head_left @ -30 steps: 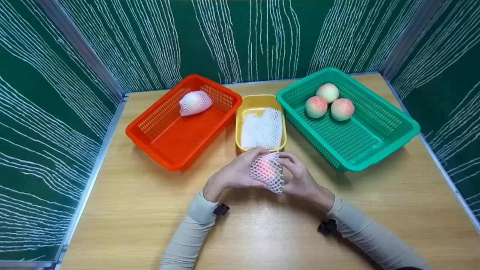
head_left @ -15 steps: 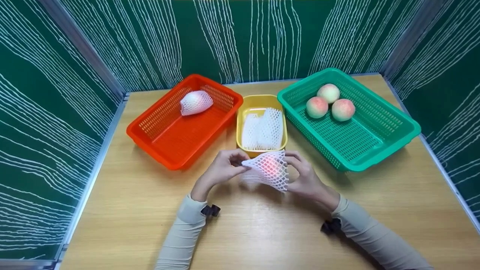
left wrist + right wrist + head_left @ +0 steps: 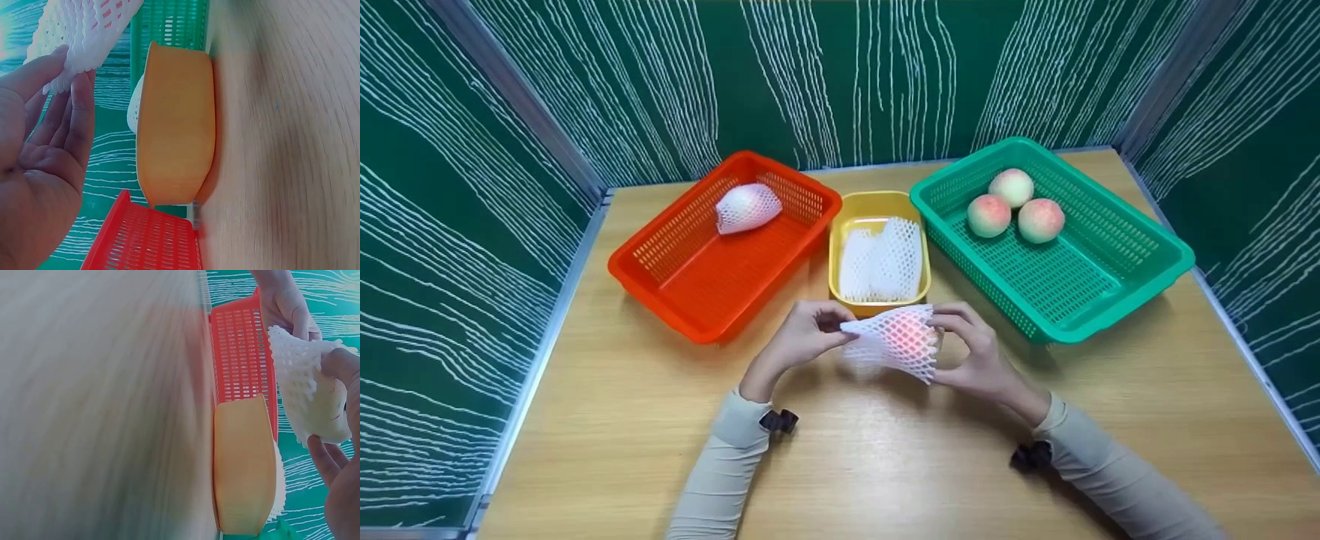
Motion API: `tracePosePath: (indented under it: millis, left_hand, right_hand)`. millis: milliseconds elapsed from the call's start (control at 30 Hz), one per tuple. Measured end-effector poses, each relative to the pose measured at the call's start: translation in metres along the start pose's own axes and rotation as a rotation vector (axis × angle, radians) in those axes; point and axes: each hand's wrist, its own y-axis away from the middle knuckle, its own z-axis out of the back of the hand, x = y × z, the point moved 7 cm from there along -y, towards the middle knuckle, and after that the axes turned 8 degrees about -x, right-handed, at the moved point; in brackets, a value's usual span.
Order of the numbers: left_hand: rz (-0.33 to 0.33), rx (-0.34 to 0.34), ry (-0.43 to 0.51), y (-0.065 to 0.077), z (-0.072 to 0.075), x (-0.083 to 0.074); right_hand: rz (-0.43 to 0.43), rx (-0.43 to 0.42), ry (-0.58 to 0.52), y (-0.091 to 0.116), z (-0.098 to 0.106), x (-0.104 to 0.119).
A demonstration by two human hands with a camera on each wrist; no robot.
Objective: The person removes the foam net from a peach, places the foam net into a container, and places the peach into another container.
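A peach [image 3: 909, 334] sits inside a white foam net sleeve [image 3: 874, 343], held up over the table in front of the yellow bin. My left hand [image 3: 802, 341] pinches the sleeve's left end between thumb and fingers; the left wrist view shows that hand [image 3: 50, 129] with the net gathered at its fingertips. My right hand [image 3: 975, 352] grips the netted peach at the sleeve's flared right end. In the right wrist view, its thumb and fingers [image 3: 323, 461] span the fruit from both sides, and pale peach skin shows through the net.
A red basket [image 3: 682, 300] at left holds one netted peach [image 3: 748, 208]. The yellow bin [image 3: 834, 262] in the middle holds foam net sleeves [image 3: 896, 262]. At right, a green basket [image 3: 1080, 330] holds three bare peaches [image 3: 1041, 220]. Green panels enclose the table.
My left hand has moved left off the peach to the sleeve's end and drawn the net out leftward. My right hand has shifted slightly right, still on the peach.
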Motion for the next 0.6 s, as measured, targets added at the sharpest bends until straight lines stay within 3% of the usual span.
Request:
tracePosePath:
  millis: [333,600]
  left_hand:
    - [0.039,-0.008,-0.023,0.002,0.006,0.004]
    - [0.050,-0.043,-0.046,0.003,0.014,0.008]
  right_hand:
    - [0.004,-0.010,0.010,0.005,0.008,-0.001]
    - [-0.053,0.005,0.046,0.010,0.017,-0.003]
